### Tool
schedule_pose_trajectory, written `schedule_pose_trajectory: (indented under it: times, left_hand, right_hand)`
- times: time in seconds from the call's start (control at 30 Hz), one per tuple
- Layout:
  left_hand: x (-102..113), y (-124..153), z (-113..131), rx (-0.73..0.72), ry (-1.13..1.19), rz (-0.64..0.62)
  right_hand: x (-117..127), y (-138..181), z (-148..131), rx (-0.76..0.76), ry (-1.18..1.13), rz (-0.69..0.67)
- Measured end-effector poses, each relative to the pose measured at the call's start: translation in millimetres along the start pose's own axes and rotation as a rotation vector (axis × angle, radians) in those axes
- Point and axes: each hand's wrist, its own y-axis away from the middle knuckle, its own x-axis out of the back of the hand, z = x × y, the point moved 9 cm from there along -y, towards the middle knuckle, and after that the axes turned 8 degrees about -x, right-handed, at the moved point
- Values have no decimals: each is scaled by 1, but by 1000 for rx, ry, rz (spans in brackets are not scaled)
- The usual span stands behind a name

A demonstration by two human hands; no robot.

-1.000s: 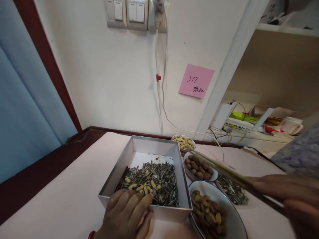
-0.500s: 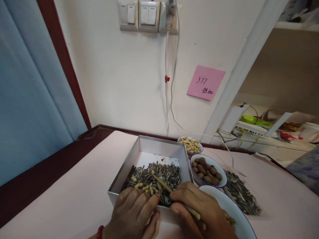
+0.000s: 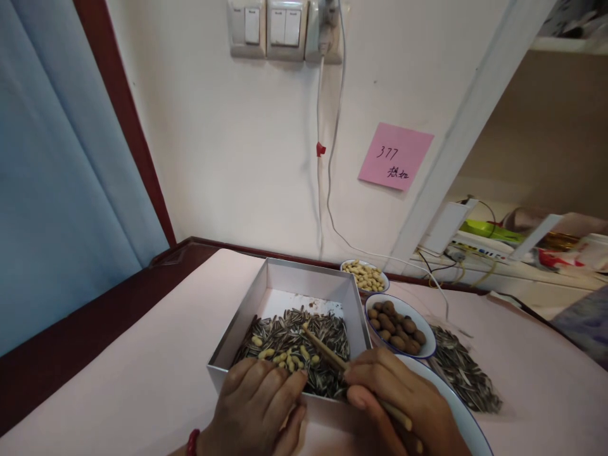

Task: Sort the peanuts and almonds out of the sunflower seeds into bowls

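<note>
Peanuts [image 3: 291, 362]: a small cluster lies among sunflower seeds [image 3: 327, 326] in your box [image 3: 247, 316], toward its near side.
Left hand [image 3: 256, 405]: your fingers sit close together over the box's near wall, thumb outside, holding it.
Right hand [image 3: 403, 399]: your fingers are closed on chopsticks [image 3: 327, 354] reaching into the box; whether the tips pinch anything, I cannot tell.
Set apart: more peanuts in the small far bowl [image 3: 386, 283], brown nuts in the middle bowl [image 3: 418, 316], a seed pile [image 3: 463, 370] to their right.
Near bowl [image 3: 456, 392]: your right hand covers much of it, contents hidden.
Mixed yet: peanuts and plenty of seeds share the box; you look partway through.
</note>
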Motion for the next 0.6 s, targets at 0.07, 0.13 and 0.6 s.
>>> schedule_pose_trajectory:
  times: [0.07,0.13,0.6]
  left_hand:
    - [0,0,0,-8,3,1]
    - [-2,1,-1,-11,9,-3]
    - [-1,-2,-3,-5,17,37]
  right_hand:
    - [10,0,-2,1,-13,29]
    - [21,0,-5,-1,-39,54]
    - [107,26,0,-120,33,335]
